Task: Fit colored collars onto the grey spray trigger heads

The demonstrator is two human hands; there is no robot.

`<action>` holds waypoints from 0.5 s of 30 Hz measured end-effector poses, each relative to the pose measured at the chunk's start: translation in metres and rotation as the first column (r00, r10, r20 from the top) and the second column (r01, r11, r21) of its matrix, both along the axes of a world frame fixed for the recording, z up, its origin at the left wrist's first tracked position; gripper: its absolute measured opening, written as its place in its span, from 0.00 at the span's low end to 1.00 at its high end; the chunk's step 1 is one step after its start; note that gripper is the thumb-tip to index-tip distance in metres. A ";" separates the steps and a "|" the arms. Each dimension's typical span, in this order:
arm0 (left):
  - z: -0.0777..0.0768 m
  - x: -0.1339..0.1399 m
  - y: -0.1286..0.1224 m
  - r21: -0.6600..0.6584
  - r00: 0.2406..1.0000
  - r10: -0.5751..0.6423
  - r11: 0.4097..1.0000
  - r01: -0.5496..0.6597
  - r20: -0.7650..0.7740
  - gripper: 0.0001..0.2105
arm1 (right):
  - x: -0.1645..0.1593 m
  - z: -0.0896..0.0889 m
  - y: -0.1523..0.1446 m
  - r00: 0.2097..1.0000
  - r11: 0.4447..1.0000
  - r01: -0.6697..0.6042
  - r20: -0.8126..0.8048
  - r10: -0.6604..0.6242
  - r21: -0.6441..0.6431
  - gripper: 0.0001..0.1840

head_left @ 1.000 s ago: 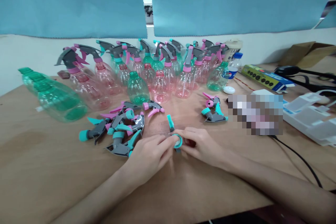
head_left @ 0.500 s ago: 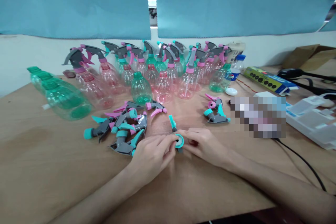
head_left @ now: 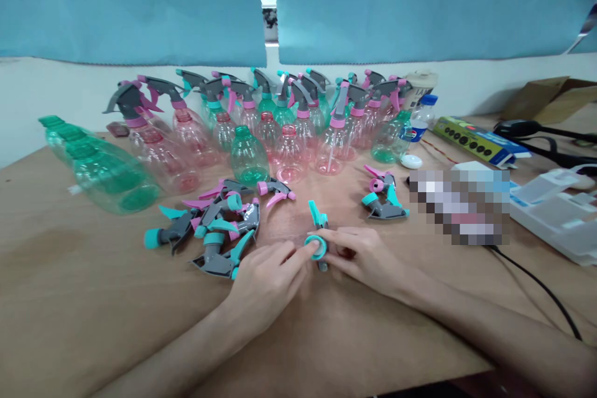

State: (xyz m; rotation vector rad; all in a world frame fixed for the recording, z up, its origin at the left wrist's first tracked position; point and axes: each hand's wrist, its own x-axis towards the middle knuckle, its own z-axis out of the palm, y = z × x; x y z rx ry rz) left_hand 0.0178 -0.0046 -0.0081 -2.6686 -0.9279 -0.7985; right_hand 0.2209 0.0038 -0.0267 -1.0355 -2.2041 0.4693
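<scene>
A trigger spray head (head_left: 322,221) with a grey body, teal trigger and teal collar is held over the table, collar opening towards me. My right hand (head_left: 361,258) grips it from the right, fingers closed round its side. The index finger of my left hand (head_left: 268,273) presses into the collar's opening, on a whitish part inside; its other fingers are curled and partly hidden. Left of my hands lies a pile of loose spray heads (head_left: 215,249), teal and pink. Two more spray heads (head_left: 385,208) lie to the right.
Pink and green bottles (head_left: 252,158), many topped with spray heads, stand in rows at the back. Green bottles (head_left: 109,168) lean at far left. To the right are a water bottle (head_left: 422,118), a white oval object (head_left: 411,161), a long box (head_left: 478,142), a clear plastic organiser (head_left: 555,211) and a cable (head_left: 536,283).
My left index finger has moved from the collar's edge onto its opening. The spray head has turned slightly, and its trigger has shifted right. My right hand keeps its hold.
</scene>
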 end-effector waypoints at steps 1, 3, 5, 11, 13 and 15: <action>0.001 0.001 -0.001 0.017 1.000 0.003 1.000 -0.003 -0.024 0.14 | 0.000 0.000 0.000 1.000 1.000 -0.004 -0.008 0.004 0.007 0.13; 0.003 0.002 -0.001 0.022 0.998 0.008 1.000 -0.007 -0.057 0.14 | 0.001 0.000 0.001 1.000 1.000 -0.014 -0.014 0.014 0.007 0.13; 0.005 0.003 -0.001 -0.002 0.997 -0.003 1.000 0.003 -0.083 0.15 | 0.002 0.000 0.002 1.000 1.000 -0.022 -0.003 0.022 -0.011 0.12; 0.007 0.000 0.003 -0.023 0.998 -0.001 1.000 0.000 -0.070 0.13 | 0.002 0.003 0.004 0.997 0.997 -0.073 -0.004 0.073 -0.039 0.08; 0.006 0.000 0.004 -0.019 0.999 0.013 1.000 -0.014 -0.041 0.12 | 0.000 0.002 0.003 0.998 0.997 -0.055 -0.004 0.055 -0.045 0.08; 0.006 0.000 0.003 -0.035 1.000 0.010 0.999 -0.010 -0.018 0.11 | -0.001 0.001 0.002 0.999 0.997 -0.040 -0.006 0.040 -0.059 0.09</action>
